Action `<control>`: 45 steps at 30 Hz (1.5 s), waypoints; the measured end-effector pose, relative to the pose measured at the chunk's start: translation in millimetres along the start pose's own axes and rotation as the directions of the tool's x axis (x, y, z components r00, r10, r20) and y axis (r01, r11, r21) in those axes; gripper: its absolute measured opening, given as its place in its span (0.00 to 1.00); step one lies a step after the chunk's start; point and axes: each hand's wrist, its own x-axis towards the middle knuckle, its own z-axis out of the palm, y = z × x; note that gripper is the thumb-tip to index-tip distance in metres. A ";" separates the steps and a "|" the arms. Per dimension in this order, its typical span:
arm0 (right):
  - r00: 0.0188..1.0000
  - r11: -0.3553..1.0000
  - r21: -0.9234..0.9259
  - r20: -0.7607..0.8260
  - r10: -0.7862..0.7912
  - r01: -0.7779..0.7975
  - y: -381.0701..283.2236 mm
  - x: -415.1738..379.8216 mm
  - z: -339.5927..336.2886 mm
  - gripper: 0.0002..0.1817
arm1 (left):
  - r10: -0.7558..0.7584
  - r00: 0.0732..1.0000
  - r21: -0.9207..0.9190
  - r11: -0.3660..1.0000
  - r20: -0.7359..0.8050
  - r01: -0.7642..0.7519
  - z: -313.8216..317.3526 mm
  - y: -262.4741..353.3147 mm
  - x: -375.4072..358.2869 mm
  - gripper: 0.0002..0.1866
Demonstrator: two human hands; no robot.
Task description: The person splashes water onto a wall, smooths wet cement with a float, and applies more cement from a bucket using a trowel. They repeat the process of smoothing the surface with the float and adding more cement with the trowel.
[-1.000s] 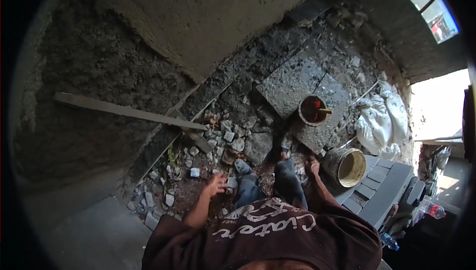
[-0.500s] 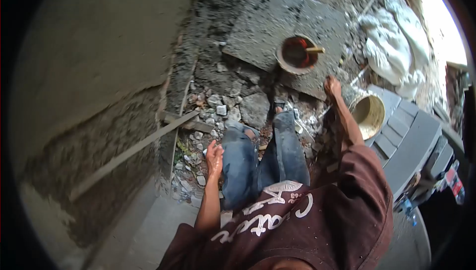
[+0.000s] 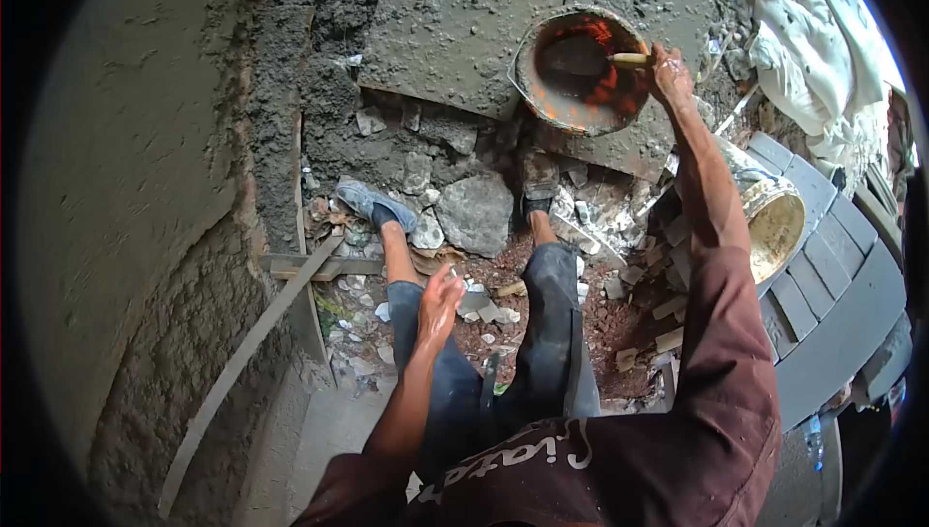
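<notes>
My right hand (image 3: 670, 77) is closed round the end of the pale handle of a trowel (image 3: 631, 60). The trowel's dark blade lies inside a wide bucket (image 3: 530, 91) smeared with grey mortar and showing orange on its inner wall. Grey wet mix sits in the bottom of the bucket, which stands on a mortar-spattered board (image 3: 445, 24). Over my lap and the rubble, my left hand (image 3: 440, 306) hangs with wet, loosely bent fingers apart. A small whitish spot shows by its fingertips.
A pale, dirty bucket (image 3: 777, 227) lies tipped beside grey slabs (image 3: 823, 256) at right. White sacks (image 3: 808, 53) lie behind it. Stones, including a large chunk (image 3: 474, 212), surround my feet. A long strip (image 3: 242, 353) leans along the partly plastered wall (image 3: 126, 159) at left.
My right hand has moved up to the bucket and taken hold of the trowel handle. My left hand has shifted slightly right, and the view has moved closer to the bucket.
</notes>
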 end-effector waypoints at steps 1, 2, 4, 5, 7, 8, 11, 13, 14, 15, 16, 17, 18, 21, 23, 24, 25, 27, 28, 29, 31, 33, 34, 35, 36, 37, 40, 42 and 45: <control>0.995 1.000 0.002 0.098 -0.026 0.026 -1.3 -2.6 -2.2 0.18 | -0.002 0.999 0.014 1.000 0.050 0.002 9.1 11.8 24.1 0.36; 0.993 0.992 -0.105 0.104 -0.055 0.066 17.4 -6.4 29.3 0.16 | 0.023 0.992 -0.004 1.000 0.121 -0.023 24.3 28.9 50.0 0.38; 0.987 0.973 -0.161 0.020 -0.162 0.163 25.4 -24.6 58.6 0.15 | 0.111 0.956 -0.054 0.993 0.273 -0.101 70.7 76.4 110.6 0.46; 0.983 0.980 -0.094 0.060 -0.172 0.177 2.1 -43.6 42.6 0.17 | 0.142 0.942 -0.073 0.989 0.304 -0.126 100.1 113.9 127.0 0.52; 0.990 0.997 -0.012 0.118 -0.080 0.082 -26.2 -71.0 33.3 0.23 | 0.110 0.953 -0.173 0.983 0.282 -0.062 148.1 135.9 194.8 0.54; 0.981 0.998 0.029 0.184 -0.068 0.063 -41.3 -81.3 19.1 0.23 | 0.144 0.955 -0.255 0.964 0.260 -0.075 167.9 142.1 226.1 0.51; 0.959 0.982 0.189 0.279 -0.041 -0.014 -54.7 -122.1 -29.3 0.25 | 0.300 0.949 -0.230 0.934 0.093 -0.273 192.1 165.0 268.0 0.26; 0.949 0.889 0.399 0.298 0.108 -0.226 -63.2 -151.9 -61.9 0.26 | 0.478 0.879 -0.120 0.873 0.009 -0.473 186.1 164.7 273.3 0.17; 0.932 0.820 0.481 0.322 0.165 -0.311 -58.9 -168.5 -62.8 0.24 | 0.455 0.888 -0.200 0.877 0.060 -0.436 173.9 166.0 261.8 0.18; 0.911 0.735 0.556 0.352 0.215 -0.389 -54.3 -176.5 -60.3 0.23 | 0.435 0.894 -0.276 0.877 0.109 -0.393 157.0 167.3 243.2 0.18; 0.943 0.758 0.575 0.286 0.167 -0.309 -55.5 -174.1 -54.2 0.21 | 0.396 0.913 -0.380 0.862 0.095 -0.334 139.3 168.8 220.3 0.18; 0.969 0.776 0.588 0.218 0.119 -0.227 -59.1 -169.2 -50.2 0.20 | 0.355 0.931 -0.479 0.834 0.087 -0.273 119.0 169.0 195.5 0.19; 0.958 0.762 0.587 0.235 0.163 -0.273 -72.0 -152.0 -49.4 0.20 | 0.307 0.946 -0.485 0.846 0.101 -0.223 93.3 168.0 172.3 0.21; 0.956 0.791 0.545 0.071 0.285 -0.276 -68.2 -69.6 21.0 0.22 | 0.194 0.979 -0.509 0.838 -0.060 -0.197 23.4 121.6 141.6 0.25; 0.984 0.856 0.490 0.021 0.179 -0.166 -66.7 8.4 49.7 0.23 | 0.149 0.966 -0.475 0.848 -0.210 -0.234 -13.5 103.4 127.2 0.30; 0.988 0.924 0.383 -0.130 0.081 -0.026 -59.0 51.1 71.5 0.22 | 0.046 0.962 -0.498 0.848 -0.269 -0.179 -20.9 110.3 118.1 0.32; 0.978 0.955 0.297 -0.203 0.052 0.011 -50.8 94.8 89.5 0.20 | 0.042 0.957 -0.438 0.883 -0.287 -0.170 -37.9 105.0 122.1 0.31; 0.915 0.993 0.081 -0.400 -0.047 0.086 -33.0 177.1 109.7 0.19 | 0.025 0.912 -0.421 0.882 -0.411 -0.213 -47.2 105.7 130.8 0.30; 0.868 0.988 -0.004 -0.477 -0.138 0.154 -34.4 204.4 103.7 0.21 | 0.007 0.908 -0.422 0.884 -0.418 -0.201 -53.2 98.3 141.8 0.30; 0.888 0.992 0.005 -0.447 -0.107 0.122 -32.8 231.5 102.2 0.21 | 0.031 0.887 -0.396 0.887 -0.461 -0.237 -59.9 91.4 152.4 0.29; 0.915 0.987 -0.045 -0.369 -0.161 0.155 -27.1 263.9 100.8 0.20 | 0.028 0.863 -0.377 0.892 -0.505 -0.250 -57.8 86.0 169.5 0.27; 0.931 0.974 -0.046 -0.286 -0.226 0.223 -26.6 256.7 109.0 0.18 | 0.029 0.825 -0.380 0.878 -0.564 -0.290 -52.4 94.8 177.7 0.25; 0.892 0.954 -0.080 -0.340 -0.298 0.289 -36.6 240.4 117.1 0.19 | 0.019 0.849 -0.371 0.894 -0.529 -0.251 -58.7 87.7 182.1 0.23; 0.903 0.941 -0.153 -0.271 -0.335 0.303 -44.5 222.5 127.4 0.16 | 0.016 0.845 -0.372 0.893 -0.535 -0.252 -59.1 86.9 186.7 0.23; 0.914 0.936 0.057 -0.243 -0.325 0.348 -59.5 198.5 130.1 0.13 | 0.063 0.847 -0.362 0.885 -0.528 -0.292 -56.1 89.6 190.4 0.24; 0.891 0.887 0.085 -0.054 -0.452 0.455 -73.7 176.2 134.0 0.09 | 0.117 0.847 -0.350 0.875 -0.519 -0.335 -51.2 97.1 193.6 0.25; 0.973 0.822 0.565 0.140 -0.185 0.075 -135.1 90.2 162.0 0.11 | 0.098 0.840 -0.357 0.874 -0.533 -0.329 -34.5 127.8 198.9 0.29; 0.840 0.909 0.077 0.358 -0.408 0.409 -201.5 35.3 128.1 0.08 | 0.035 0.843 -0.368 0.889 -0.537 -0.272 -31.8 142.8 203.8 0.30; 0.780 0.781 0.430 0.233 -0.580 0.453 -246.7 -55.7 153.2 0.06 | 0.052 0.836 -0.366 0.883 -0.546 -0.294 -47.7 133.0 217.6 0.29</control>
